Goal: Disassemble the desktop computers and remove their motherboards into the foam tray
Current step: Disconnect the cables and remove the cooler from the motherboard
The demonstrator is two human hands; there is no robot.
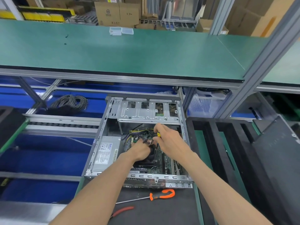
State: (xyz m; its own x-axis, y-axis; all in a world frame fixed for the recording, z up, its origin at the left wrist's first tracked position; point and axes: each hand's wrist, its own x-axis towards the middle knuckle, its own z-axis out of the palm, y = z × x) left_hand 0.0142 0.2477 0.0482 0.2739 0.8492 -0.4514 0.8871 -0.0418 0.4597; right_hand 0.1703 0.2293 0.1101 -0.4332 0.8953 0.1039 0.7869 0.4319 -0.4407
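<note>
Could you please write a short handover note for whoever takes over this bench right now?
Left hand: inside the open computer case, gripping a black cable bundle.
Right hand: grip on a yellow-handled tool over the same cables.
Motherboard: in the case, cables attached.
Foam tray: right of the case, no board visible in it.
Orange-handled screwdriver and red-handled pliers lie in front.
Left: free cables, lift board, place in tray.

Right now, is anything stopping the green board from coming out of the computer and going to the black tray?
Yes. Cables cross the motherboard, a cooler sits on it, and both the left hand and right hand are working there. The case wall stands between it and the foam tray.
</note>
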